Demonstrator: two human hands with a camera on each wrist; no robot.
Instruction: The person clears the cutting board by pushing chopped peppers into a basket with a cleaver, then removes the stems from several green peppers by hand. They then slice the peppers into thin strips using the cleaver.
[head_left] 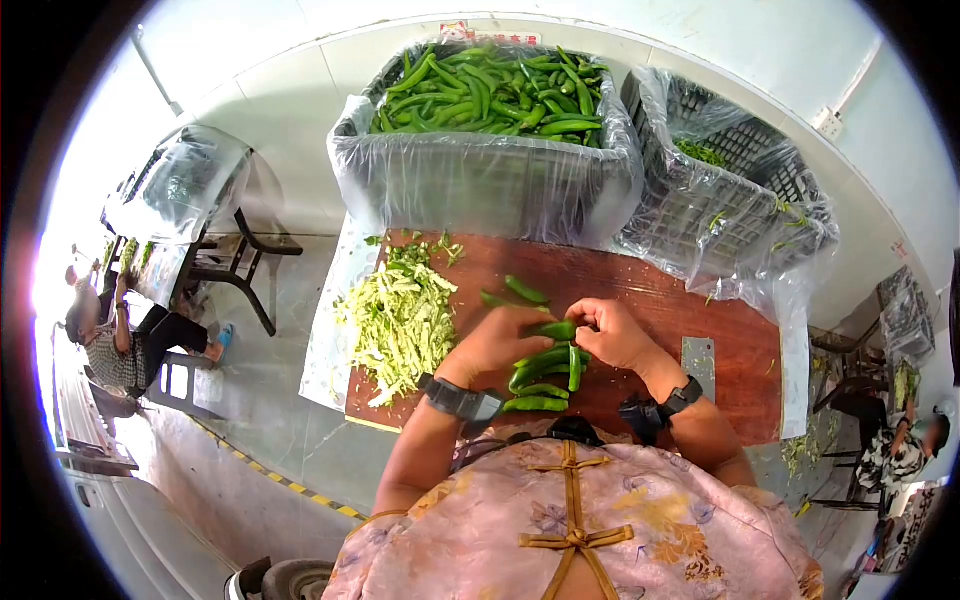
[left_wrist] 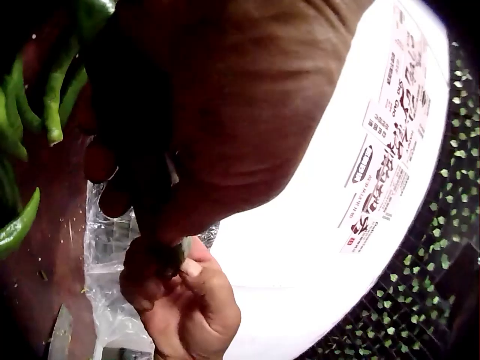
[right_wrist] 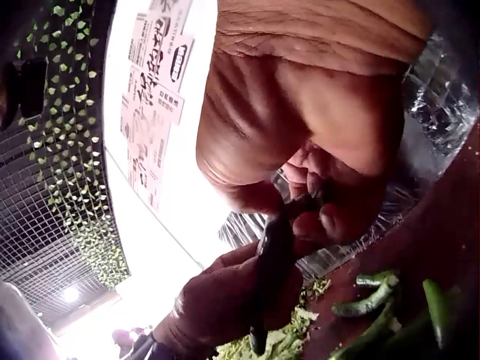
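Observation:
My left hand [head_left: 497, 345] grips a green chili pepper [head_left: 558, 329] over the wooden board [head_left: 640, 300]. At the pepper's stem end, my right hand [head_left: 618, 338] pinches with thumb and fingers. The right wrist view shows the same pepper [right_wrist: 274, 259] in shadow, running from the left fingers to the right fingertips. Below the hands, several whole green peppers [head_left: 536, 404] lie on the board, and two more peppers [head_left: 525, 290] lie just beyond them. To the left is a heap of pale green shreds [head_left: 405, 325].
A plastic-lined crate [head_left: 480, 180] full of green peppers stands behind the board. Beside it, another lined crate [head_left: 740, 200] holds a few green bits. A flat metal blade [head_left: 698, 362] lies at the board's right. People [head_left: 115, 335] sit at both far sides.

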